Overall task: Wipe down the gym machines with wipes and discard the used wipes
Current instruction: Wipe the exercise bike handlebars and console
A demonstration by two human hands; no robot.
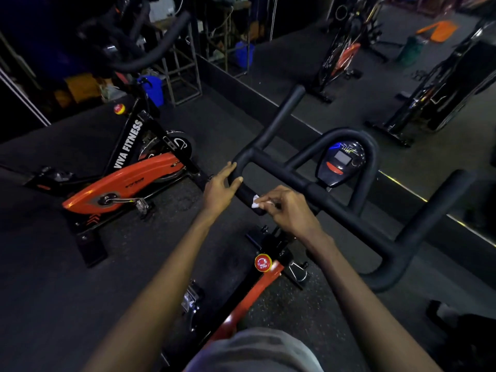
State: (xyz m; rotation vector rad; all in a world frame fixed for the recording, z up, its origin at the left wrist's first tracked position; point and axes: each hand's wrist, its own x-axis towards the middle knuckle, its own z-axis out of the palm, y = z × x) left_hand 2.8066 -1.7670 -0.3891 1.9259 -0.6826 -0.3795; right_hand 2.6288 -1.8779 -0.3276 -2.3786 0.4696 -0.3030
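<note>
Left hand (221, 189) fingers curled round the spin bike handlebar (343, 210) bend, right hand (287, 208) fingers pinching a small bunched white wipe (255, 201) against the bar just beside it; risk: tiny wad slips out or skips patches, esp. under left grip.

Both bare forearms reach forward from the body, slightly converging. The left hand (221, 187) curls its fingers over the handlebar (284, 170), thumb wrapped on the near side. Just to its right, the right hand (287, 208) is knuckles up, its bent fingers pinching a white wipe (255, 202) against the same bar, wrist angled inward.
</note>
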